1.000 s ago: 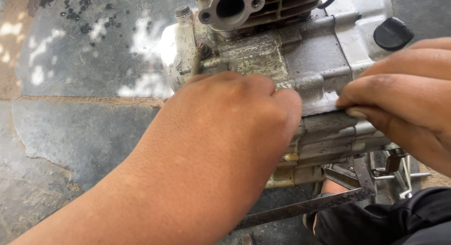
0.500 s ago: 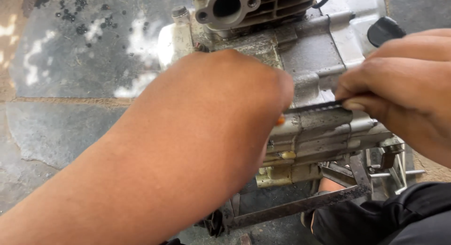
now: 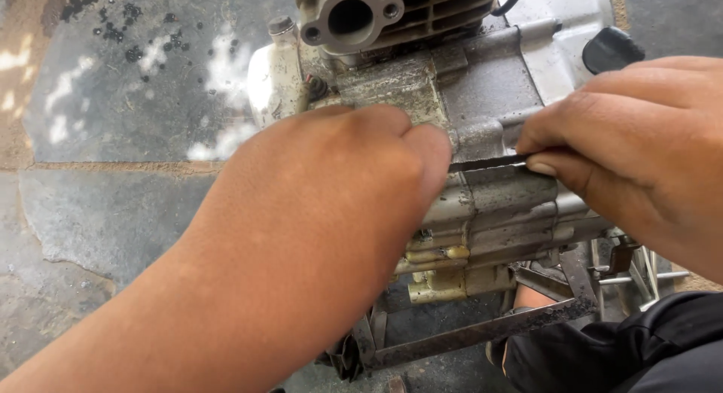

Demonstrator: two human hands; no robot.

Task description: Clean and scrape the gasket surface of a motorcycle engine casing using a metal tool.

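Grey cast-metal engine [image 3: 482,129] is sitting on a steel stand [image 3: 482,333] over stone paving [image 3: 113,212], and I am pressing both hands against its side. My left hand [image 3: 339,205] and my right hand [image 3: 640,144] are each pinching shut on one end of a thin metal blade [image 3: 486,164], which is lying flat across the engine's casing seam.

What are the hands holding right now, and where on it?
A thin dark metal strip, lying across the engine case. The right hand pinches one end with its fingers; the left hand covers the other end, so its grip cannot be told.
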